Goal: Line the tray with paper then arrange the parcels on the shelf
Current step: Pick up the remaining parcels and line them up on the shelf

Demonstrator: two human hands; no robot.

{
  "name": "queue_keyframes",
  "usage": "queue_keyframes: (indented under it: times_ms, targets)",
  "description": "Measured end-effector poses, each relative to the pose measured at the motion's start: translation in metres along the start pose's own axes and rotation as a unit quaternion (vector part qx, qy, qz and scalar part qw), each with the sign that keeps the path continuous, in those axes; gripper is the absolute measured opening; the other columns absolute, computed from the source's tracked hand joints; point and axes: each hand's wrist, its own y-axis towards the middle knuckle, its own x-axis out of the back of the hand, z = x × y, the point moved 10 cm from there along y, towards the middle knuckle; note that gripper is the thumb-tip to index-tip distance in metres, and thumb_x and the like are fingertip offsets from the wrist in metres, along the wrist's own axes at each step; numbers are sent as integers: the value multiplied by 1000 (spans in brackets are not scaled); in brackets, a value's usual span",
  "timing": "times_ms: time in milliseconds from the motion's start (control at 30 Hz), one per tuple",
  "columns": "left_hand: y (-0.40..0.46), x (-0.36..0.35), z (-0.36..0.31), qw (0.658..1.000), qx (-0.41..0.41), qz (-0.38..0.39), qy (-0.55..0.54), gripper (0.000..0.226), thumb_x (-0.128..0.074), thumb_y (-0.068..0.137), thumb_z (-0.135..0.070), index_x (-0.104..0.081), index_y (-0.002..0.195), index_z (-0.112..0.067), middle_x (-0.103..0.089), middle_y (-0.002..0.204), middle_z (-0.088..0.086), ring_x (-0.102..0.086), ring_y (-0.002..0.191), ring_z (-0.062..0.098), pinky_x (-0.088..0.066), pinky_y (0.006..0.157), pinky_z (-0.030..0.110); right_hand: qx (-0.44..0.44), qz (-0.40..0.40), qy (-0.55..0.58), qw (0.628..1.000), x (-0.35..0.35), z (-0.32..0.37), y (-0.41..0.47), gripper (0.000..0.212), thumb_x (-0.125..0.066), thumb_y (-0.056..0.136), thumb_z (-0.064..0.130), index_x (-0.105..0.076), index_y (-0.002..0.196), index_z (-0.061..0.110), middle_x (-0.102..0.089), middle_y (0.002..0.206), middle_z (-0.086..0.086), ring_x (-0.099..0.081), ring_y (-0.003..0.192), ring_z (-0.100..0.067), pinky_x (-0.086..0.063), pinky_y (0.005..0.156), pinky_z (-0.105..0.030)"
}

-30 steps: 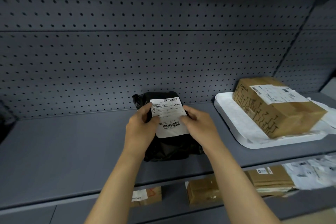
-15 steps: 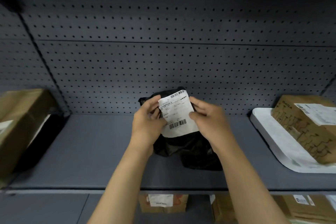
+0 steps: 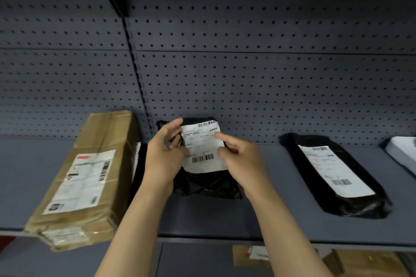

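Observation:
A black plastic parcel (image 3: 202,183) with a white barcode label (image 3: 203,150) stands tilted on the grey shelf (image 3: 225,216), its top near the pegboard back wall. My left hand (image 3: 162,159) holds its left edge, thumb raised and fingers loose. My right hand (image 3: 244,159) holds the right edge, index finger on the label. A second black parcel (image 3: 362,206) lies flat to the right. The corner of the white tray (image 3: 403,150) shows at the far right edge.
A long cardboard box (image 3: 90,177) lies on the shelf left of my hands, its front end over the shelf edge. A black gap separates it from the held parcel. Brown boxes (image 3: 245,256) sit on the shelf below.
My view and both hands have shifted left along the shelf with the black parcel. The tray slid to the right edge; the long box came into view. My fingers have loosened.

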Motion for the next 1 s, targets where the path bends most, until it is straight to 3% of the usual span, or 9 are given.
queue_keyframes:
  times_ms: [200,300,400,467,567,700,800,900,1000]
  targets:
    - [11,32,38,999,49,-13,20,72,-45,82,31,-61,135,-15,-59,126,-3,-52,119,8,-47,66,0,-33,-15,-3,999,-51,-26,1,48,-53,92,5,-73,123,36,-57,59,6,-31,44,-7,-31,44,-21]
    - [10,37,57,994,55,-32,84,74,-41,83,28,-61,137,-19,-61,128,-3,-52,114,6,-53,82,16,-50,-16,-31,998,-66,-44,-1,47,-53,92,3,-73,124,33,-55,57,10,-37,45,-9,-35,46,-23]
    - [10,40,66,990,51,-49,123,72,-43,82,25,-64,136,-19,-64,134,6,-55,108,9,-52,83,23,-65,-5,-58,996,-74,-56,-4,44,-55,94,3,-70,130,25,-74,96,13,-69,72,-9,-55,65,-18]
    - [10,44,66,985,26,-55,164,71,-44,82,25,-66,133,-18,-63,136,6,-55,110,11,-48,79,16,-67,-11,-59,996,-73,-60,-4,42,-57,95,5,-71,129,23,-73,122,7,-67,80,5,-51,73,-5]
    - [7,48,58,964,-38,-63,255,71,-47,81,26,-64,136,-16,-55,146,5,-54,131,20,-48,97,20,-60,-13,-65,996,-72,-60,-4,39,-59,93,9,-74,125,26,-73,124,9,-63,73,15,-46,72,-1]
    - [-2,33,46,918,-95,-43,382,73,-53,82,20,-57,144,-20,-38,161,8,-18,156,29,-43,112,37,-43,-15,-76,996,-63,-42,-8,32,-60,95,18,-75,118,33,-72,114,19,-66,110,1,-53,99,-21]
    - [-20,-5,20,907,-167,14,387,64,-62,90,2,-52,147,-24,-29,166,4,4,158,27,-42,106,33,14,-37,-83,996,-36,-10,-10,27,-60,98,19,-76,115,32,-68,117,22,-59,108,13,-43,95,-5]
    - [-30,-40,-4,939,-146,61,305,53,-62,98,-19,-49,148,-32,-35,162,-4,-13,157,19,-28,111,23,52,-61,-46,996,4,15,-13,24,-63,98,20,-76,112,33,-66,118,24,-55,100,27,-41,91,1]
    - [-35,-77,-28,969,-120,90,195,47,-59,100,-28,-50,144,-41,-45,153,-10,-38,145,9,-32,113,24,67,-80,-12,994,46,29,-15,26,-64,96,20,-76,103,41,-74,113,20,-64,111,5,-49,98,-19]
